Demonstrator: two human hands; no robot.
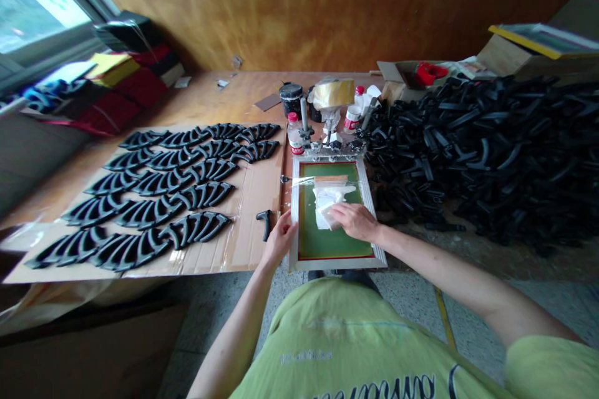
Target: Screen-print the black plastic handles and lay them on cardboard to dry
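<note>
A silk-screen frame (374,248) with a metal border and green mesh lies in front of me, its far end at a metal clamp fixture (334,151). My left hand (281,235) grips the frame's left edge; some fingertips are hidden. On the mesh, my right hand (356,219) is closed on a crumpled white tissue (324,207). A squeegee with a wooden edge (331,179) lies just beyond the tissue. One black T-shaped plastic handle (266,225) rests on the cardboard, left of my left hand.
Rows of black handles (140,249) cover the cardboard sheet (248,199) at left. A large heap of similar black parts (486,156) fills the right side. Behind the frame stand a red-capped bottle (294,135), a black tub (291,100) and a paper cup (352,118).
</note>
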